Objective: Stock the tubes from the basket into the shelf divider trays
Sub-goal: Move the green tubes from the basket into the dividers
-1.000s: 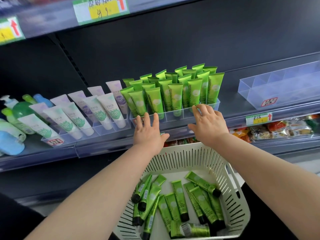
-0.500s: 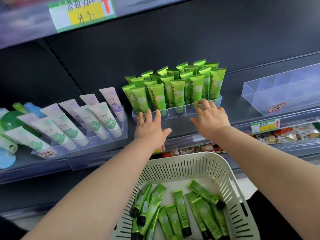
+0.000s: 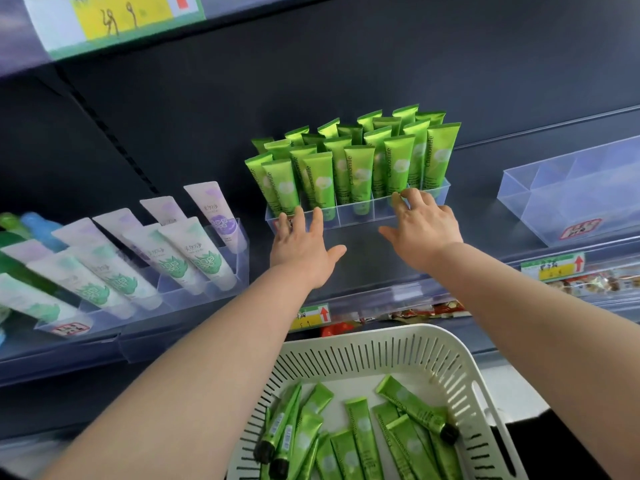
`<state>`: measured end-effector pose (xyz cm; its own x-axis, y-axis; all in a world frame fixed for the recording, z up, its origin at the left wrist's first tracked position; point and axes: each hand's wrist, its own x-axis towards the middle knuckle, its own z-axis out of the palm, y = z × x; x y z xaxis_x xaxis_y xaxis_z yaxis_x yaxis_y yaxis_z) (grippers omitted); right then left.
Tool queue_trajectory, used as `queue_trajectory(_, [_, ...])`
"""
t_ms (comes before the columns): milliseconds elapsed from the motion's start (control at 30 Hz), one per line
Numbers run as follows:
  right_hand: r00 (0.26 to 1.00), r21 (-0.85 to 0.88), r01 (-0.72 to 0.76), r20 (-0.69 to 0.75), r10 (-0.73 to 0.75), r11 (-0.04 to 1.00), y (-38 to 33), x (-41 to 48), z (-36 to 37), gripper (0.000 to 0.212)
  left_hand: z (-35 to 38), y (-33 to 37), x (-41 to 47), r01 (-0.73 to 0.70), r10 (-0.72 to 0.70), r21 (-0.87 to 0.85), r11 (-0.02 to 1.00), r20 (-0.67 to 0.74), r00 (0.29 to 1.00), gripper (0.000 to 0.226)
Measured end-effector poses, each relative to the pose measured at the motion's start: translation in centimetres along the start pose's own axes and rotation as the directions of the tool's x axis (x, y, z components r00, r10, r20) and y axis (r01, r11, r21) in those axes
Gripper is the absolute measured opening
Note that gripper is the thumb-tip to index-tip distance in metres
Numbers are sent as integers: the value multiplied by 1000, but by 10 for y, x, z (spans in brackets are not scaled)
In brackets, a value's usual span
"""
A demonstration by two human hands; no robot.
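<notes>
While the left hand [image 3: 304, 247] and right hand [image 3: 424, 230] press open and empty against the tray [image 3: 356, 216], loose tubes [image 3: 360, 441] lie below in the basket [image 3: 367, 332], lengthwise toward the shelf [image 3: 363, 261], neither hand clearly nearer.

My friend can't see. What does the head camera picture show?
The left hand and the right hand touch the front of a clear tray packed with upright green tubes on a dark shelf. Below, a white basket holds loose tubes lying flat.
</notes>
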<state>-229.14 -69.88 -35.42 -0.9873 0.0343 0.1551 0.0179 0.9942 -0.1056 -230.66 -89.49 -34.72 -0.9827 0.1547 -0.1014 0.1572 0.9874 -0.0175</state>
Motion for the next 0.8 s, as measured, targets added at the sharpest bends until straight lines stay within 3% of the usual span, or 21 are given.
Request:
queue_trajectory(333, [1000, 18, -7, 6, 7, 1000, 3, 17, 1, 61, -4, -1, 17, 2, -2, -3, 1000, 8, 1000, 80])
queue_trajectory(533, [998, 28, -6, 66, 4, 1000, 17, -2, -4, 65, -8, 9, 0, 51, -43, -198, 979, 47, 998, 76])
queue_trajectory(667, [985, -118, -129, 97, 141, 985, 44, -22, -15, 73, -11, 33, -15, -13, 21, -211, 977, 36, 999, 75])
queue_trajectory(800, [927, -210, -320, 132, 351, 924, 77, -42, -30, 79, -18, 65, -29, -88, 100, -236, 968, 36, 994, 76])
